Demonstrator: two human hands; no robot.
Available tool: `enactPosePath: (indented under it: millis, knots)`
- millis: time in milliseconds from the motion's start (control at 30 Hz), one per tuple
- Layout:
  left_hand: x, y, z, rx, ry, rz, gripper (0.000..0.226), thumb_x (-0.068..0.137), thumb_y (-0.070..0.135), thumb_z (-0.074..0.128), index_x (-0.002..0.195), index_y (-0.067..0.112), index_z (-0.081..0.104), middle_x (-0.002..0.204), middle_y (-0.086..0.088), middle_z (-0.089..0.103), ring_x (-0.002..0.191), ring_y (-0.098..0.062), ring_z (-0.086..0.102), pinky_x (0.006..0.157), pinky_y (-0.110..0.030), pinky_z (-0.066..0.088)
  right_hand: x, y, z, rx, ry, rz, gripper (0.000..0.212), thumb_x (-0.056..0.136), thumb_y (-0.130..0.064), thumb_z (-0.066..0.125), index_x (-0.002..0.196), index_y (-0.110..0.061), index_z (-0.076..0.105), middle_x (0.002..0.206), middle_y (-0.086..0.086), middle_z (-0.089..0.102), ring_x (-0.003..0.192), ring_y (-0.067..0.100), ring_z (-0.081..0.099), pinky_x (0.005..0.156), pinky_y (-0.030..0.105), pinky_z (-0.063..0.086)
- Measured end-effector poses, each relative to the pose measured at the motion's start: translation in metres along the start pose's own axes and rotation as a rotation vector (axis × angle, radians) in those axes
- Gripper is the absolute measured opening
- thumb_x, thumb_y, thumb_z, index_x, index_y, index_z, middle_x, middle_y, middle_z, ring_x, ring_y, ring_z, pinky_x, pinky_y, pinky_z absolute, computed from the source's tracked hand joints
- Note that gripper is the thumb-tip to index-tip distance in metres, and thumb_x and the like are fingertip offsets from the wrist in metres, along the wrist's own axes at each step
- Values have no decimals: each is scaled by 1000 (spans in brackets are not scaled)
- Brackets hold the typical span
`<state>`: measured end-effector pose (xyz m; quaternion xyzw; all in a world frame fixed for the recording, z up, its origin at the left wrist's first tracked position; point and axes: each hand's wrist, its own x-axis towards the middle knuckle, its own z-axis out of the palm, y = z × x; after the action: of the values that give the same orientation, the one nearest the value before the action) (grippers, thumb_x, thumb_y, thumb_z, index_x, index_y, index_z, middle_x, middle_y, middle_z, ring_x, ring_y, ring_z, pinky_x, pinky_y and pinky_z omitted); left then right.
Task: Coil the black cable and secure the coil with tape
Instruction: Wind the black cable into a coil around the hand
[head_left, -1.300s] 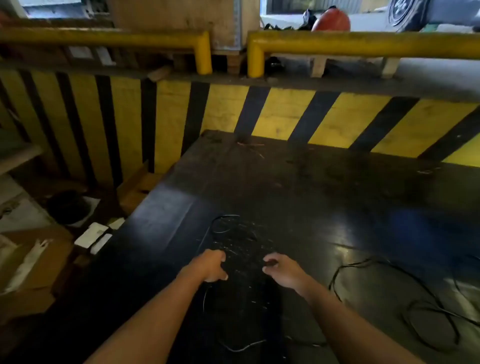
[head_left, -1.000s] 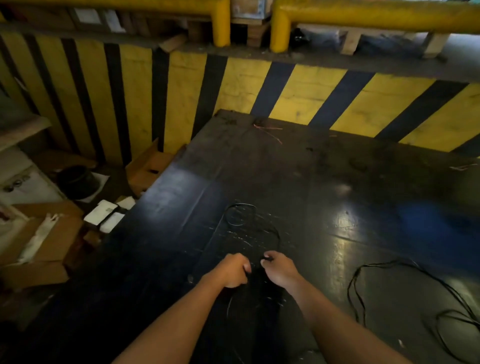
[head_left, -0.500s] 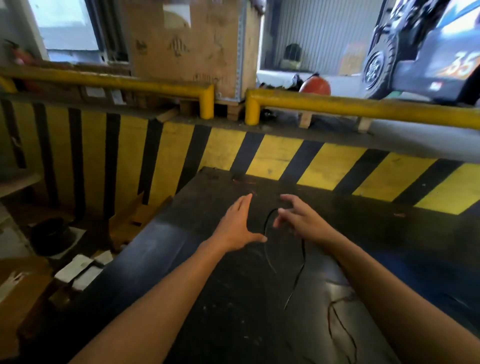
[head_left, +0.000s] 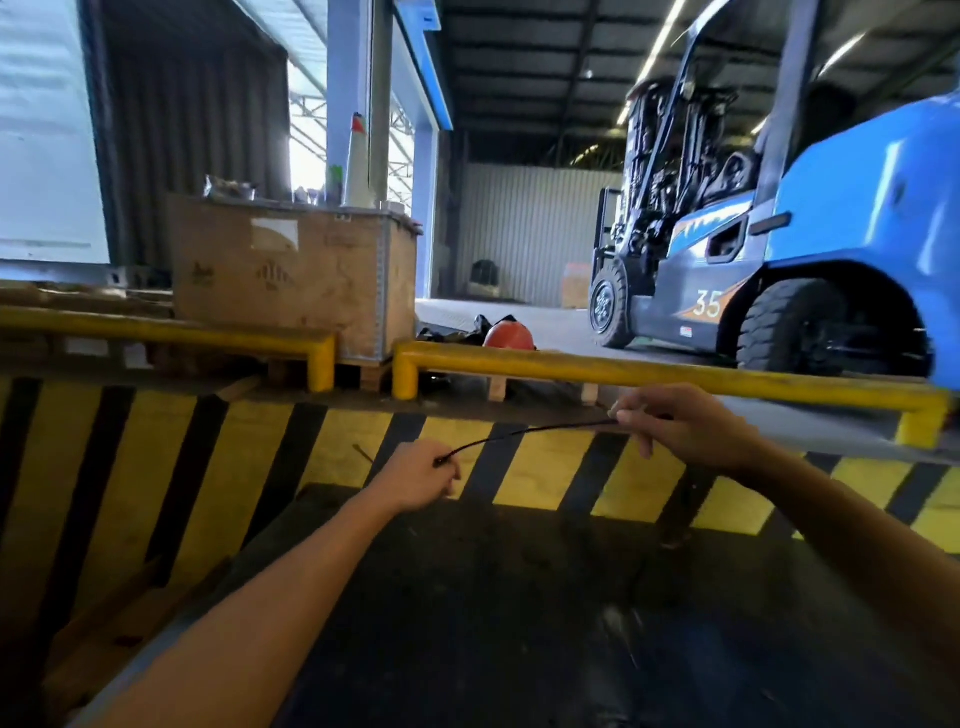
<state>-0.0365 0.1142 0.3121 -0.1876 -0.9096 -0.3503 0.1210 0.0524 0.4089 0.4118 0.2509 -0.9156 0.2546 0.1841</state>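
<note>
A thin black cable (head_left: 524, 435) is stretched taut in the air between my two hands, above the dark table (head_left: 493, 613). My left hand (head_left: 421, 480) pinches the cable's lower left end. My right hand (head_left: 675, 428), higher and to the right, pinches the other end of the stretched span. A further length of the cable (head_left: 680, 512) hangs blurred below my right hand toward the table. No coil and no tape show in the head view.
A yellow-and-black striped barrier (head_left: 260, 467) runs behind the table, topped by yellow rails (head_left: 649, 371). Beyond stand a wooden crate (head_left: 291, 280), an orange helmet (head_left: 509, 336) and a blue forklift (head_left: 779, 249). Cardboard lies low at the left.
Both hands rose from the table with the cable and drew apart, pulling it taut. My view tilted up from the tabletop to the barrier and forklift.
</note>
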Motion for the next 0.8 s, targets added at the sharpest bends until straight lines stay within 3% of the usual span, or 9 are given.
enactPosePath:
  millis: [67, 167, 267, 333, 400, 467, 567, 700, 800]
  knots:
    - [2, 12, -13, 61, -7, 9, 19, 95, 18, 48, 94, 14, 67, 74, -2, 70, 62, -8, 66, 52, -13, 47, -13, 21, -10, -36, -14, 102, 18, 92, -17, 55, 84, -32, 62, 55, -8, 63, 57, 2, 60, 61, 18, 42]
    - [2, 42, -25, 38, -34, 80, 20, 96, 17, 48, 100, 15, 67, 68, -3, 69, 47, -5, 60, 46, -14, 47, -31, 44, -7, 2, -121, 328, 8, 92, -29, 55, 96, -27, 61, 74, -3, 65, 73, 10, 63, 62, 19, 40]
    - [2, 83, -28, 90, -109, 202, 21, 96, 19, 48, 107, 18, 66, 65, 1, 65, 40, 2, 53, 41, -11, 42, -32, 40, 12, 73, -169, 432, 44, 86, -41, 60, 124, -22, 47, 97, 1, 64, 81, 11, 62, 64, 20, 44]
    - [3, 110, -25, 194, -122, 307, 23, 96, 20, 48, 112, 19, 65, 63, 6, 63, 41, 9, 53, 40, -6, 37, -23, 24, 26, 159, -166, 414, 56, 85, -39, 63, 132, -26, 36, 103, 2, 62, 82, 10, 63, 66, 21, 46]
    - [3, 131, -24, 286, -121, 374, 25, 95, 19, 48, 113, 20, 66, 65, 6, 64, 47, 11, 55, 44, -9, 37, -14, 4, 40, 322, -175, 383, 52, 86, -28, 64, 131, -28, 38, 98, 4, 65, 80, 12, 64, 66, 24, 49]
    - [3, 141, -26, 342, -129, 399, 26, 94, 19, 48, 111, 22, 67, 75, 1, 70, 58, 3, 60, 57, -20, 47, -8, -10, 49, 480, -175, 325, 34, 88, -21, 61, 120, -24, 51, 86, 1, 64, 68, 9, 60, 60, 22, 48]
    - [0, 137, -32, 324, -107, 382, 22, 95, 18, 48, 108, 19, 66, 79, 4, 68, 66, -4, 64, 70, -29, 52, -5, -18, 43, 621, -116, 221, 17, 93, -23, 53, 101, -16, 66, 63, -7, 50, 54, 4, 43, 50, 20, 37]
    - [-5, 103, -48, 117, -158, 198, 20, 97, 16, 46, 109, 15, 62, 66, 7, 63, 50, -1, 59, 49, -20, 49, 1, -9, 23, 660, 93, 210, 21, 93, -27, 53, 90, -13, 69, 54, -7, 38, 47, 6, 32, 42, 20, 24]
    - [-13, 93, -60, -131, -251, -6, 22, 97, 24, 48, 105, 12, 64, 61, 1, 67, 45, -10, 51, 51, -22, 51, 1, 12, 12, 688, 222, 226, 22, 94, -29, 52, 93, -13, 67, 53, -6, 39, 44, 5, 33, 37, 17, 26]
